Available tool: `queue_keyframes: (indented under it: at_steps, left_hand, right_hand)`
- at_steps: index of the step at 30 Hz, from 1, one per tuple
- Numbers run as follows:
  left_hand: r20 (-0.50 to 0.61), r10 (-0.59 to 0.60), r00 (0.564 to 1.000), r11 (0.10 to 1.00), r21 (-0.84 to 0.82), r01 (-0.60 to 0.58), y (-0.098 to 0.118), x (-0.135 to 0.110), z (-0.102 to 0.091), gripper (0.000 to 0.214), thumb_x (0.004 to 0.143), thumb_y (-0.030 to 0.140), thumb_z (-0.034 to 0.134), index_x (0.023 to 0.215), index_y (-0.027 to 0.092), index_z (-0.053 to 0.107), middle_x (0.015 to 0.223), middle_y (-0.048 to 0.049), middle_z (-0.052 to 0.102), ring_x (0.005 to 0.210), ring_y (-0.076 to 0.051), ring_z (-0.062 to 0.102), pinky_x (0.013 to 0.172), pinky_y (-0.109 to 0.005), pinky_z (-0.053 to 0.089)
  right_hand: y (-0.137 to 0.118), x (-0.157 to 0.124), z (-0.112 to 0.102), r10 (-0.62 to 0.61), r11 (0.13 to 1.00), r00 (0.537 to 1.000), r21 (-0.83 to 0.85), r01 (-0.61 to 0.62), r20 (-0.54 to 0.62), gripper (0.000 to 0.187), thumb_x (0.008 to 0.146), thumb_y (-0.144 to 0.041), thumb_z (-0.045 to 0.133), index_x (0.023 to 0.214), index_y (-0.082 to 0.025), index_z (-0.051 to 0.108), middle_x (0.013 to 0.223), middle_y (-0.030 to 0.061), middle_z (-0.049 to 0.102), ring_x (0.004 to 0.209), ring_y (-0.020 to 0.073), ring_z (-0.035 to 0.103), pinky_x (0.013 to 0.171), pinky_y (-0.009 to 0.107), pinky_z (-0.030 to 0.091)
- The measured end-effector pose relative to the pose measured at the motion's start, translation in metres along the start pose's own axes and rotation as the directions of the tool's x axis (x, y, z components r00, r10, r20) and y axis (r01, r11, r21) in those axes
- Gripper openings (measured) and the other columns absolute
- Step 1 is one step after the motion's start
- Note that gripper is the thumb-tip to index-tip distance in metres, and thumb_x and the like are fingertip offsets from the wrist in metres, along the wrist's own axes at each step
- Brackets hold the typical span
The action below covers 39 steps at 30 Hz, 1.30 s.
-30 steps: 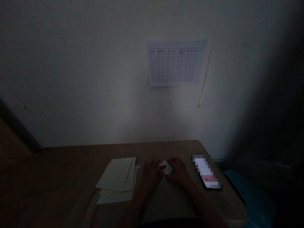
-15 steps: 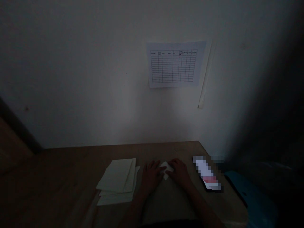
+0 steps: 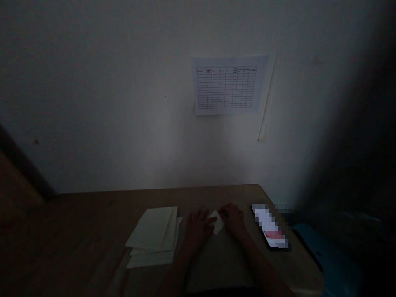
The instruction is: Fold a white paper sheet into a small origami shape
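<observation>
Small white paper piece (image 3: 218, 222) held between both hands, nothing fancy
Left hand (image 3: 198, 231) and right hand (image 3: 234, 219) have fingers curled, gripping its angled edges.

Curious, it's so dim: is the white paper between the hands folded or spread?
Apparently folded: the white paper is a small pointed shape, too dim to show creases.

a paper stack (image 3: 151, 237) lies left of a phone (image 3: 269, 227) on the table (image 3: 77, 222)

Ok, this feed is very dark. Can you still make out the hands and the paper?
Head view: dim throughout; the left hand and right hand read as dark shapes, the small white paper between them stands out, the phone is pixelated, and the right side sinks into deep shadow.
</observation>
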<state>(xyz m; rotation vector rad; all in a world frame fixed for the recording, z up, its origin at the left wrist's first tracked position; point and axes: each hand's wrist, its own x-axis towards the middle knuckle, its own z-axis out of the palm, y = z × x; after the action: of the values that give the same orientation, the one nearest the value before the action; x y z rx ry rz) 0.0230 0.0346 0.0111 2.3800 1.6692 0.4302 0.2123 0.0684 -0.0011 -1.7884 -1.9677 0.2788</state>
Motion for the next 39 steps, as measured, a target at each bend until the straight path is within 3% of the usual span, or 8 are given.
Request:
queue_keyframes:
  at_steps: [6, 11, 16, 20, 24, 32, 36, 39]
  left_hand:
    - [-0.091, -0.025, 0.996, 0.999, -0.022, 0.023, 0.005, -0.003, 0.000, 0.038, 0.091, 0.032, 0.056, 0.129, 0.039, 0.060, 0.146, -0.0001, 0.051, 0.137, -0.027, 0.039, 0.116, -0.055, 0.021]
    - [-0.171, -0.039, 0.985, 0.999, -0.039, 0.033, 0.003, -0.003, 0.002, 0.039, 0.091, 0.035, 0.057, 0.129, 0.031, 0.062, 0.137, -0.0085, 0.056, 0.130, -0.029, 0.047, 0.113, -0.050, 0.030]
    - [-0.199, -0.093, 0.976, 0.994, -0.073, 0.080, -0.005, 0.000, 0.007, 0.047, 0.086, 0.032, 0.062, 0.132, 0.023, 0.060, 0.138, -0.0132, 0.055, 0.128, -0.031, 0.048, 0.110, -0.047, 0.036]
    - [-0.201, -0.057, 0.978, 0.987, -0.159, 0.025, -0.015, 0.003, 0.011, 0.049, 0.082, 0.014, 0.057, 0.129, 0.025, 0.061, 0.133, -0.0063, 0.062, 0.125, -0.024, 0.052, 0.111, -0.045, 0.036]
    - [-0.218, -0.062, 0.974, 0.973, -0.231, 0.010, -0.022, 0.007, 0.014, 0.048, 0.076, 0.006, 0.058, 0.119, 0.026, 0.068, 0.125, -0.0034, 0.068, 0.120, -0.021, 0.056, 0.111, -0.042, 0.037]
    - [-0.249, -0.067, 0.966, 0.952, -0.305, -0.012, -0.024, 0.005, 0.012, 0.037, 0.075, 0.010, 0.065, 0.108, 0.025, 0.073, 0.115, -0.0044, 0.072, 0.111, -0.023, 0.061, 0.104, -0.042, 0.044]
    - [-0.250, -0.060, 0.967, 0.946, -0.324, -0.025, -0.024, 0.003, 0.009, 0.035, 0.076, 0.012, 0.063, 0.107, 0.025, 0.073, 0.113, -0.0036, 0.073, 0.110, -0.023, 0.062, 0.102, -0.043, 0.046]
    - [-0.239, -0.067, 0.969, 0.943, -0.332, -0.016, -0.023, 0.003, 0.007, 0.031, 0.079, 0.015, 0.062, 0.106, 0.026, 0.073, 0.112, -0.0038, 0.073, 0.109, -0.024, 0.062, 0.101, -0.044, 0.046]
  right_hand:
    - [-0.004, -0.007, 0.001, -0.043, 0.999, 0.996, -0.019, 0.042, -0.076, 0.025, 0.095, -0.041, 0.046, 0.103, -0.027, 0.065, 0.114, 0.0066, 0.064, 0.109, 0.0256, 0.053, 0.094, 0.040, 0.033]
    - [-0.009, -0.013, -0.007, -0.149, 0.989, 0.989, 0.024, 0.149, -0.018, 0.032, 0.084, -0.040, 0.063, 0.115, -0.033, 0.064, 0.122, 0.0053, 0.061, 0.118, 0.0281, 0.049, 0.100, 0.042, 0.031]
    - [-0.011, -0.014, -0.008, -0.177, 0.984, 0.984, 0.035, 0.177, 0.000, 0.038, 0.082, -0.040, 0.067, 0.119, -0.036, 0.065, 0.125, 0.0047, 0.060, 0.121, 0.0284, 0.047, 0.104, 0.043, 0.029]
    - [-0.008, -0.013, -0.003, -0.195, 0.977, 0.981, 0.082, 0.196, -0.014, 0.033, 0.084, -0.029, 0.062, 0.116, -0.037, 0.067, 0.126, 0.0017, 0.061, 0.122, 0.0259, 0.046, 0.105, 0.042, 0.028]
    - [-0.006, -0.011, -0.001, -0.237, 0.966, 0.972, 0.110, 0.235, 0.001, 0.034, 0.085, -0.021, 0.058, 0.114, -0.035, 0.068, 0.128, -0.0007, 0.063, 0.124, 0.0240, 0.046, 0.108, 0.042, 0.025]
    - [-0.001, -0.008, 0.003, -0.216, 0.965, 0.975, 0.163, 0.205, 0.054, 0.033, 0.085, -0.024, 0.060, 0.116, -0.032, 0.068, 0.129, -0.0003, 0.065, 0.130, 0.0226, 0.046, 0.116, 0.050, 0.011]
    - [0.002, -0.006, 0.006, -0.200, 0.963, 0.978, 0.193, 0.185, 0.060, 0.033, 0.083, -0.023, 0.063, 0.114, -0.032, 0.069, 0.130, -0.0013, 0.065, 0.131, 0.0231, 0.045, 0.116, 0.051, 0.009]
    - [0.001, -0.006, 0.004, -0.200, 0.961, 0.978, 0.204, 0.184, 0.062, 0.031, 0.082, -0.022, 0.063, 0.111, -0.032, 0.071, 0.128, -0.0015, 0.066, 0.129, 0.0227, 0.047, 0.114, 0.048, 0.017]
